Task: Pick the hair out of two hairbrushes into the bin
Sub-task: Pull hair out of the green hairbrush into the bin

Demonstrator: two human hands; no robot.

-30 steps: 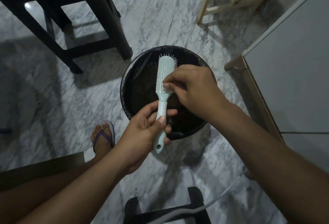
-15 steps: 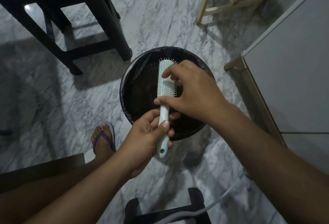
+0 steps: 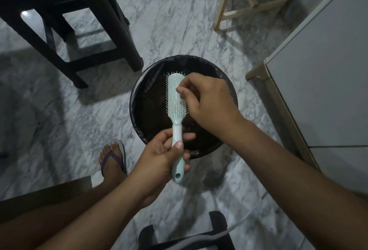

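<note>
A pale mint hairbrush (image 3: 175, 98) is held bristles-up over a round bin (image 3: 137, 110) lined with a black bag. My left hand (image 3: 163, 158) grips the brush handle from below, thumb on top. My right hand (image 3: 207, 100) hovers over the right side of the bristle pad, fingers curled with fingertips pinched together at the bristles. Any hair between the fingertips is too fine to make out. A second hairbrush is not in view.
A dark wooden stool (image 3: 65, 23) stands at the back left and a light wooden frame (image 3: 235, 9) at the back right. A white cabinet (image 3: 322, 82) fills the right side. My foot in a sandal (image 3: 112, 160) rests left of the bin on marble floor.
My right hand moved from the lower bristles up along the brush head and now pinches at the upper right of the pad. The brush turned slightly, showing more of the bristle face.
</note>
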